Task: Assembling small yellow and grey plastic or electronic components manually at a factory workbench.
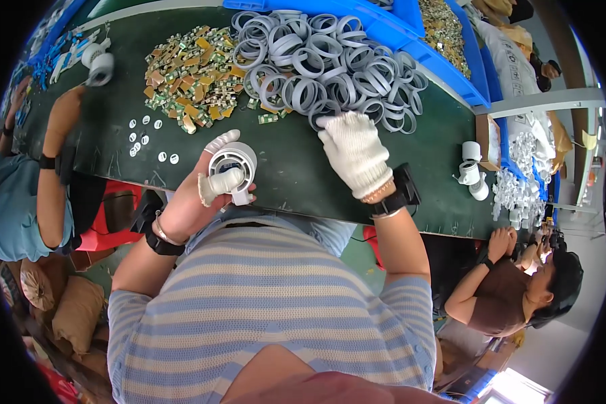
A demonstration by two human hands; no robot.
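My left hand [190, 192], with white cloth covers on some fingers, grips a white round plastic housing [251, 161] in front of my body. The housing's open end faces up, and something dark shows inside, partly behind my thumb. Out to the right, my right hand [357, 151] wears a white knit glove and reaches to the near edge of a heap of grey plastic rings [343, 87]. Its fingers are curled down on a grey ring [324, 108]; the fingertips are partly hidden.
Small circuit boards [198, 74] lie heaped left of the rings. Several white round stickers [145, 139] dot the green table [283, 192]. Blue bins [444, 57] line the back. White housings [473, 168] stand at right. Co-workers sit on both sides; one hand [64, 114] is nearby at left.
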